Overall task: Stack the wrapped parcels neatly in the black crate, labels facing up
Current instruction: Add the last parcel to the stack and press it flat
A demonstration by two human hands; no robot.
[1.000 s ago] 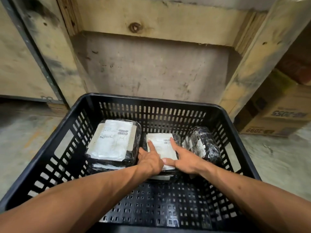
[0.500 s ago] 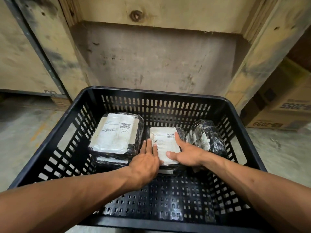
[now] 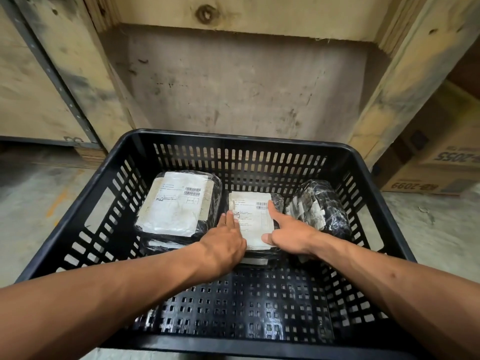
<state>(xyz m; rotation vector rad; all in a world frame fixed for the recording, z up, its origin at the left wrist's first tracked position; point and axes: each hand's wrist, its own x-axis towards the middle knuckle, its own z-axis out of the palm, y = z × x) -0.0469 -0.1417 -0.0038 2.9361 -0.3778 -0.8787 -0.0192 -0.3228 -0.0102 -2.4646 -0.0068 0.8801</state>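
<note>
A black slotted crate (image 3: pixel 109 203) holds black-wrapped parcels along its far side. At the left a large parcel (image 3: pixel 179 201) lies label up on top of another one. In the middle a smaller parcel (image 3: pixel 253 216) lies label up on a lower parcel. My left hand (image 3: pixel 223 245) rests on its left edge with straight fingers. On its right side my right hand (image 3: pixel 288 235) presses the label, forefinger and thumb spread. A third parcel (image 3: pixel 319 206) at the right leans tilted against the crate's right wall, its label turned sideways.
The crate's near half shows bare perforated floor (image 3: pixel 246 307). A wooden crate wall (image 3: pixel 233 81) rises right behind the black crate. Cardboard boxes (image 3: pixel 436 172) stand at the right. Concrete floor (image 3: pixel 33 203) lies on both sides.
My left fingers have closed together and shifted to the middle parcel's left edge. My right hand stays on that parcel. The view has tilted down slightly.
</note>
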